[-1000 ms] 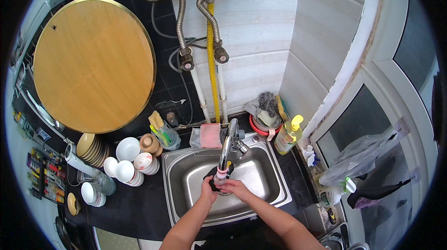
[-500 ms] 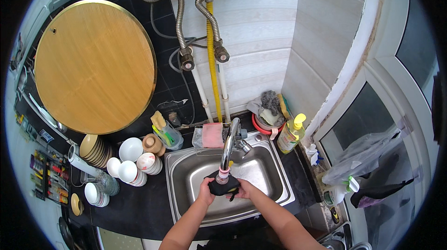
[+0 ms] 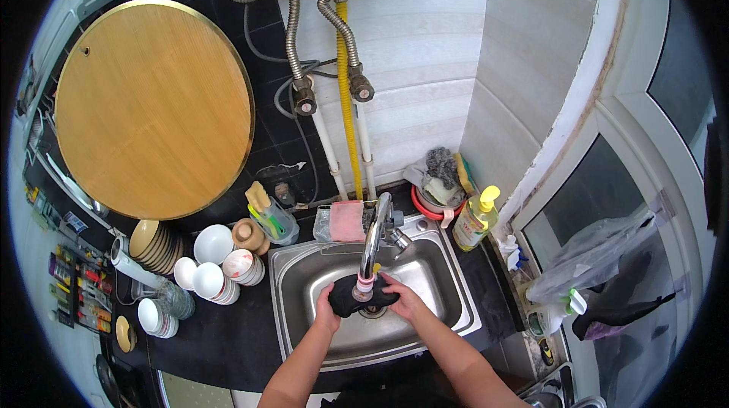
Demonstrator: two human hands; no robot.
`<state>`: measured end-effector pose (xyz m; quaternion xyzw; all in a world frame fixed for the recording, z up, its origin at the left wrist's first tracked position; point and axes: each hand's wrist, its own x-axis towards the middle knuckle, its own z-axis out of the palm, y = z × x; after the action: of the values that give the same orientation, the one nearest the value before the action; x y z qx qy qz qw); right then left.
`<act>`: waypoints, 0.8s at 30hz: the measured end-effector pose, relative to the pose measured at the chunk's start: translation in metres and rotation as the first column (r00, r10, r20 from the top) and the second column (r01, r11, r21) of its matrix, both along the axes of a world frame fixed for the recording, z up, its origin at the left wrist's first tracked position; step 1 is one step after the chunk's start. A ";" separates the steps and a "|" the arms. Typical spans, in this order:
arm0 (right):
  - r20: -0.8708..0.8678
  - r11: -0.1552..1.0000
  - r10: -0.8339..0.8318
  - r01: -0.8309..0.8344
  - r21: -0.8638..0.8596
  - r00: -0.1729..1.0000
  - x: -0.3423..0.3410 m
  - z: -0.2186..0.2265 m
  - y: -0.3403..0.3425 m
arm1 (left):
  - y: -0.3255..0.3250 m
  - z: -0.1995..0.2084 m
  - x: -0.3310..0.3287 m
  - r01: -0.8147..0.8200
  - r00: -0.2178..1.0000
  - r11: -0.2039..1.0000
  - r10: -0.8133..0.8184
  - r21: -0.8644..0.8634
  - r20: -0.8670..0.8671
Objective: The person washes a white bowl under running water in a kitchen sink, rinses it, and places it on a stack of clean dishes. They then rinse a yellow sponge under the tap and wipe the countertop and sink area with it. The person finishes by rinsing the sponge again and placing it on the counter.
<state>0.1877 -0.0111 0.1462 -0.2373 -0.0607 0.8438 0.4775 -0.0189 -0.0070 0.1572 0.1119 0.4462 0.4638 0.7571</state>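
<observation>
Both hands hold a piece of black cloth point(image 3: 345, 301) directly below the spout of the chrome faucet point(image 3: 373, 245), over the steel sink point(image 3: 302, 275). My left hand point(image 3: 327, 308) grips the cloth's left end, its fingers closed on the edge. At the opposite end, my right hand point(image 3: 405, 301) is closed on it too. Stretched between them, the cloth lies partly behind the clear, pink-ringed spout end point(image 3: 364, 289). A small yellow spot shows just behind the spout. Below the cloth, the drain point(image 3: 373, 312) is partly visible. Whether water runs is hard to tell.
A pink sponge cloth point(image 3: 347, 221) lies on a rack behind the sink. Right of it stand a red basin point(image 3: 427, 209) with scrubbers and a yellow soap bottle point(image 3: 476, 218). Stacked bowls point(image 3: 209, 280) and a cup of utensils point(image 3: 277, 224) occupy the left counter.
My hands have moved farther apart, the left one leftward and the right one up and rightward. The bunched cloth is now spread wider, and the drain shows beneath it.
</observation>
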 end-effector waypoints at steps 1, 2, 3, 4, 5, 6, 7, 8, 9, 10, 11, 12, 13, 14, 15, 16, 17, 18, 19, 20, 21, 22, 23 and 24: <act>-0.036 0.999 0.026 -0.025 0.035 0.999 -0.004 0.012 0.004 | 0.000 -0.002 0.001 0.028 1.000 1.000 -0.028 -0.002 -0.015; 0.028 0.999 0.038 -0.039 0.033 0.999 -0.009 0.022 0.007 | 0.001 -0.003 0.004 0.057 0.998 0.998 -0.057 -0.003 -0.030; 0.077 0.999 0.044 -0.046 0.025 0.996 -0.016 0.019 0.010 | 0.000 -0.016 0.005 0.069 0.992 0.997 -0.071 -0.022 -0.105; 0.126 0.999 0.049 -0.052 0.016 0.991 -0.022 0.009 0.013 | 0.001 -0.035 0.008 0.079 0.980 0.996 -0.085 -0.041 -0.180; 0.176 0.998 0.054 -0.055 0.005 0.983 -0.028 0.000 0.016 | 0.001 -0.046 0.014 0.089 0.962 0.994 -0.102 -0.063 -0.252; 0.165 1.000 0.025 -0.027 0.009 0.986 -0.033 -0.002 0.017 | -0.004 -0.015 0.028 0.164 0.960 0.984 -0.176 -0.072 -0.217; 0.198 1.000 -0.019 0.018 0.005 0.980 -0.034 -0.004 0.018 | -0.001 -0.004 0.037 0.200 0.969 0.976 -0.210 -0.087 -0.132; 0.232 0.998 -0.059 0.060 0.003 0.971 -0.035 -0.001 0.017 | 0.000 0.004 0.043 0.233 0.970 0.968 -0.238 -0.097 -0.045; 0.264 0.995 -0.101 0.103 0.003 0.959 -0.036 0.000 0.017 | 0.001 0.007 0.048 0.269 0.963 0.958 -0.266 -0.105 0.041; 0.335 0.981 -0.194 0.187 0.054 0.922 -0.039 -0.013 0.021 | 0.006 -0.003 0.053 0.269 0.963 0.958 -0.268 -0.100 0.024; 0.612 0.961 -0.261 0.139 0.240 0.746 -0.041 -0.003 0.020 | 0.009 -0.020 0.052 0.227 0.974 0.971 -0.227 -0.078 0.011; 0.798 0.918 -0.359 0.029 0.396 0.484 -0.040 0.018 0.016 | 0.013 -0.035 0.053 0.187 0.982 0.981 -0.188 -0.056 0.000; 0.863 0.858 -0.474 -0.130 0.498 0.175 -0.039 0.033 0.013 | 0.014 -0.049 0.052 0.148 0.989 0.988 -0.148 -0.033 -0.010; 0.828 0.806 -0.558 -0.208 0.554 0.043 -0.034 0.038 0.010 | 0.018 -0.043 0.057 0.110 0.994 0.992 -0.108 -0.058 0.034; 0.807 0.783 -0.590 -0.264 0.563 -0.030 -0.036 0.045 0.006 | 0.020 -0.035 0.059 0.092 0.994 0.992 -0.087 -0.081 0.064; 0.777 0.759 -0.622 -0.322 0.566 -0.100 -0.040 0.051 0.001 | 0.020 -0.026 0.062 0.075 0.993 0.992 -0.065 -0.105 0.094; 0.739 0.734 -0.653 -0.379 0.563 -0.166 -0.042 0.054 -0.003 | 0.021 -0.017 0.064 0.058 0.992 0.990 -0.043 -0.127 0.122; 0.761 0.758 -0.622 -0.385 0.526 -0.185 -0.041 0.050 -0.003 | 0.022 -0.011 0.068 0.067 0.995 0.989 -0.056 -0.132 0.085; 0.786 0.779 -0.592 -0.380 0.499 -0.180 -0.039 0.051 -0.002 | 0.021 -0.013 0.068 0.062 0.996 0.989 -0.054 -0.132 0.068; 0.811 0.799 -0.560 -0.372 0.473 -0.172 -0.039 0.051 0.000 | 0.020 -0.015 0.067 0.057 0.998 0.989 -0.052 -0.133 0.047; 0.834 0.818 -0.527 -0.365 0.445 -0.162 -0.038 0.051 0.001 | 0.019 -0.017 0.066 0.051 0.999 0.990 -0.049 -0.134 0.025; 0.857 0.834 -0.503 -0.323 0.447 -0.110 -0.040 0.049 0.003 | 0.017 -0.017 0.065 0.073 0.992 0.993 -0.082 -0.089 -0.101; 0.877 0.852 -0.476 -0.277 0.444 -0.059 -0.041 0.045 0.006 | 0.014 -0.014 0.066 0.105 0.968 0.993 -0.113 -0.050 -0.226; 0.893 0.869 -0.450 -0.231 0.437 -0.007 -0.042 0.043 0.008 | 0.011 -0.009 0.066 0.141 0.927 0.990 -0.137 -0.014 -0.348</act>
<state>0.1455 -0.0029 0.1889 -0.6412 -0.5608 0.3372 0.4007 0.0474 0.0039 0.1478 0.2278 0.5614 0.3844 0.6965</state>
